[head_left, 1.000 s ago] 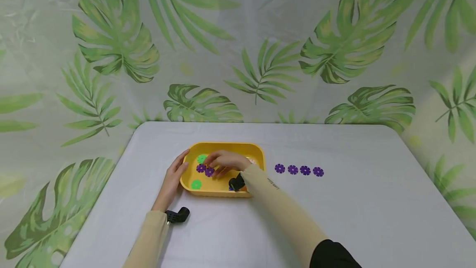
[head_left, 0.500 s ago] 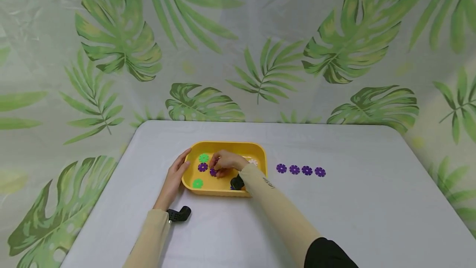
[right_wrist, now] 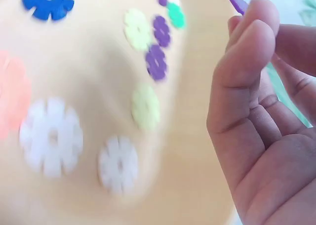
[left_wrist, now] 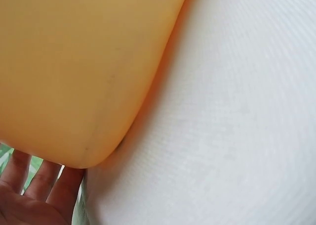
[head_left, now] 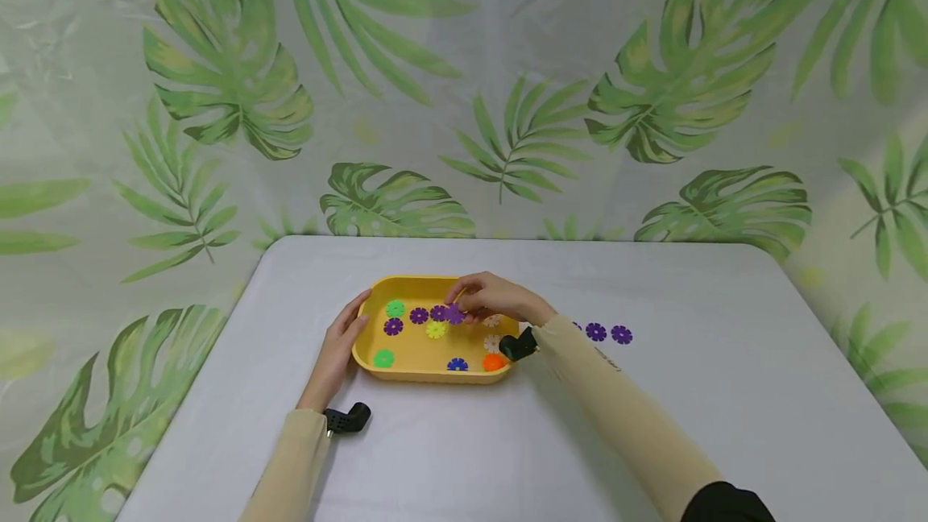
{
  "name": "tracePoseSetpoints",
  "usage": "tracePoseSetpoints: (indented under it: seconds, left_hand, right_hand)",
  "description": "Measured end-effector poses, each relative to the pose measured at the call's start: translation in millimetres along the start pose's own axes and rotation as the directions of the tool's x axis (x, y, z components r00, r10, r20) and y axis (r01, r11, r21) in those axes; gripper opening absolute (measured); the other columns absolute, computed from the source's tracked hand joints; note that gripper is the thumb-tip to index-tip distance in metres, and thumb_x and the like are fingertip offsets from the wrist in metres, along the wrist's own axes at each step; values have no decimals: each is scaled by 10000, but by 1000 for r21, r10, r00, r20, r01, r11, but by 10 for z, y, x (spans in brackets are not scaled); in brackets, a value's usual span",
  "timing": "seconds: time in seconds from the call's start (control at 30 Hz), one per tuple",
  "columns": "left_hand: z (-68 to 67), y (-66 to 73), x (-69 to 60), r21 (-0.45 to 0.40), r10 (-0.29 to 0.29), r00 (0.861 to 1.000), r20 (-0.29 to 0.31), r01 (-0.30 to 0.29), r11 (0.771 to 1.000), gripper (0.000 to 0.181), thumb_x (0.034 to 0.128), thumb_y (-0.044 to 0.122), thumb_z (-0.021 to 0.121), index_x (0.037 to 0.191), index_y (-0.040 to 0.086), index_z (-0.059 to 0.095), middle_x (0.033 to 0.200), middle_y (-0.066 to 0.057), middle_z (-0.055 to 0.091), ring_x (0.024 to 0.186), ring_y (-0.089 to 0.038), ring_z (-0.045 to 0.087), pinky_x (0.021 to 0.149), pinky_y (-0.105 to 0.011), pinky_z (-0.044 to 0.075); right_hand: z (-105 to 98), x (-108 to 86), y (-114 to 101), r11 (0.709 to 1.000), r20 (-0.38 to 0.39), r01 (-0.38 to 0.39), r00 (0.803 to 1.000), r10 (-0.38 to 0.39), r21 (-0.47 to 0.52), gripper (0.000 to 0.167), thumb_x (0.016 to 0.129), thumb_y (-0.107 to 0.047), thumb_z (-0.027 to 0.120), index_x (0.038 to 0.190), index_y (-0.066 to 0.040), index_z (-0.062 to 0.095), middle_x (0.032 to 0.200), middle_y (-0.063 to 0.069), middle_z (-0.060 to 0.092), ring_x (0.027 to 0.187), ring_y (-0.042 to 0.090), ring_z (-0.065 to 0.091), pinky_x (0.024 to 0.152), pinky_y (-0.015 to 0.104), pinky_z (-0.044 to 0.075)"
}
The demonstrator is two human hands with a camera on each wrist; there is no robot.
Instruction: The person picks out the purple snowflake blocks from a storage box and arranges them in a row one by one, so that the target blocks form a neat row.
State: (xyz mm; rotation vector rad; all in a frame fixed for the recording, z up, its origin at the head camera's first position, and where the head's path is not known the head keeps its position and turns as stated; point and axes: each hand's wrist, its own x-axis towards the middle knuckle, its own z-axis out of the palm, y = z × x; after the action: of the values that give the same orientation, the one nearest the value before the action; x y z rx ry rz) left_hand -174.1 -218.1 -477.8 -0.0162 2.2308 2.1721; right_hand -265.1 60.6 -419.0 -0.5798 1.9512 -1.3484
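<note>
A yellow tray point(head_left: 428, 375) on the white table holds slotted, flower-shaped plastic discs. My left hand point(head_left: 337, 353) holds the tray's left end, its thumb at the rim and its fingers along the outer corner. In the left wrist view its fingers point(left_wrist: 42, 183) go behind the tray wall point(left_wrist: 84, 76). Above the tray's right half, my right hand point(head_left: 500, 296) pinches a purple snowflake disc point(head_left: 454, 314) between thumb and fingertips. In the right wrist view only an edge of that disc point(right_wrist: 236, 0) shows past the fingers. Several purple discs point(head_left: 419, 316) lie below and left of it.
Inside the tray also lie green discs point(head_left: 383, 358), a yellow disc point(head_left: 436, 329), a blue disc point(head_left: 457, 364), an orange disc point(head_left: 494, 362) and whitish discs point(head_left: 491, 342). Right of it, a row of purple discs point(head_left: 596, 332) lies on the table point(head_left: 689, 393), partly hidden by my right arm.
My right hand has moved right and up from among the discs, carrying a purple disc. Yellow, blue and orange discs now show in the tray. The left hand stays at the tray.
</note>
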Motion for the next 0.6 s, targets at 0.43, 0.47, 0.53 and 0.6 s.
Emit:
tracePoseSetpoints:
  seconds: [0.43, 0.47, 0.53, 0.6]
  left_hand:
    - [18, 106, -50, 19, -14, 1000, 10, 14, 1000, 463, 1043, 156, 393, 1498, 112, 325, 1559, -47, 225, 1417, -196, 203, 1133, -341, 226]
    - [17, 106, -51, 17, -11, 1000, 11, 10, 1000, 463, 1043, 154, 393, 1498, 108, 324, 1559, -49, 223, 1418, -198, 201, 1133, -344, 225]
    - [17, 108, -54, 12, -3, 1000, 16, 3, 1000, 463, 1043, 148, 389, 1498, 102, 320, 1560, -54, 220, 1419, -201, 199, 1132, -347, 226]
    - [19, 105, -50, 4, 3, 1000, 22, -3, 1000, 464, 1043, 142, 388, 1499, 98, 316, 1560, -58, 217, 1420, -203, 196, 1132, -349, 226]
  right_hand:
    - [-879, -1051, 551, 999, -224, 0, 974, 10, 42, 285, 997, -118, 481, 1209, 70, 512, 909, 114, 529, 742, 200, 519, 728, 323, 527]
    - [-941, -1144, 631, 999, -240, -8, 971, 18, 46, 296, 1002, -125, 476, 1217, 76, 504, 905, 111, 524, 745, 200, 520, 736, 332, 524]
    - [-1056, -1324, 791, 999, -266, -21, 963, 34, 50, 317, 1007, -131, 470, 1230, 94, 485, 891, 110, 514, 744, 202, 519, 728, 342, 517]
    - [-1149, -1493, 942, 997, -296, -48, 953, 63, 56, 319, 1006, -135, 476, 1227, 95, 483, 876, 104, 517, 736, 198, 523, 710, 338, 511]
